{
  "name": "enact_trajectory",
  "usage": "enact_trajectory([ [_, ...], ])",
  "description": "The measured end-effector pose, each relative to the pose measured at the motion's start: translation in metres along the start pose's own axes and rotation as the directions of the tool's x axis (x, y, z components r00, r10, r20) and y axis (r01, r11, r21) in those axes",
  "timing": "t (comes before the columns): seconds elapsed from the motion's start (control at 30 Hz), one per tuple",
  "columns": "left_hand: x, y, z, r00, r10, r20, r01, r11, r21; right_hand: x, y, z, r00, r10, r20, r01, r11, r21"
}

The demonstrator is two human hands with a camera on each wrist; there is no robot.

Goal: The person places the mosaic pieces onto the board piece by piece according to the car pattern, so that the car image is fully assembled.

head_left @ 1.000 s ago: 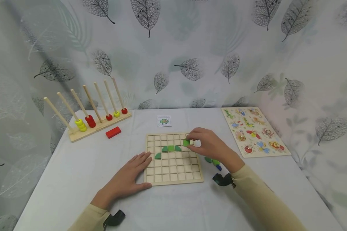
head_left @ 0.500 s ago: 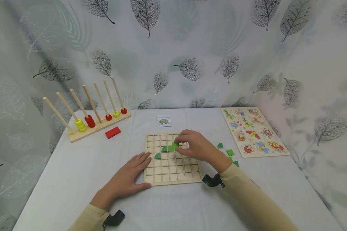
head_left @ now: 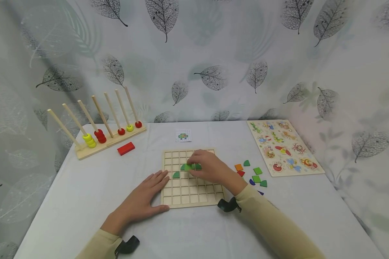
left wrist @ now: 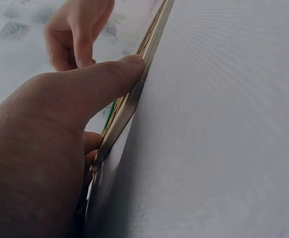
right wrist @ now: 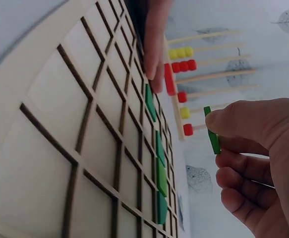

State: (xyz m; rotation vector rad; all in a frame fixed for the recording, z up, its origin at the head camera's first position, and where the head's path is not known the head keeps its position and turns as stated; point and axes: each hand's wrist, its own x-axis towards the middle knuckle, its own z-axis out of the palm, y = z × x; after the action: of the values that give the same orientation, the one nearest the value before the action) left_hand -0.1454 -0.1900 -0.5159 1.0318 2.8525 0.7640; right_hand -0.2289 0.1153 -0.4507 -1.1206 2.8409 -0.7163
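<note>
A wooden grid board lies on the white table in front of me. Its cells hold a short row of green pieces and a green quarter piece. My right hand hovers over that row and pinches a small green tile between thumb and fingers, just above the board. My left hand lies flat on the board's left side. Its thumb presses the board's front edge.
Several loose coloured pieces lie right of the board. An animal peg puzzle sits at the far right. A wooden ring abacus and a red block stand at the back left. A small picture card lies behind the board.
My right hand has carried the green tile leftward from the board's upper right to above the green row, uncovering the loose pieces on the right. The left hand has stayed put.
</note>
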Motion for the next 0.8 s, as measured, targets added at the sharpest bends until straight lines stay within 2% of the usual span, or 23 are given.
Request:
enact_trajectory([
  [0.23, 0.000, 0.000, -0.001, 1.000, 0.004, 0.001, -0.004, 1.000, -0.007, 0.004, -0.004, 0.013, 1.000, 0.015, 0.004, -0.016, 1.000, 0.026],
  [0.5, 0.000, 0.000, 0.001, 1.000, -0.006, -0.012, 0.006, 1.000, -0.002, 0.009, -0.002, 0.027, 0.999, 0.011, 0.045, -0.009, 0.999, -0.048],
  [0.8, 0.000, 0.001, -0.001, 1.000, -0.009, 0.001, 0.009, 1.000, -0.005, 0.010, -0.003, 0.030, 0.995, 0.009, 0.095, -0.001, 0.996, -0.092],
])
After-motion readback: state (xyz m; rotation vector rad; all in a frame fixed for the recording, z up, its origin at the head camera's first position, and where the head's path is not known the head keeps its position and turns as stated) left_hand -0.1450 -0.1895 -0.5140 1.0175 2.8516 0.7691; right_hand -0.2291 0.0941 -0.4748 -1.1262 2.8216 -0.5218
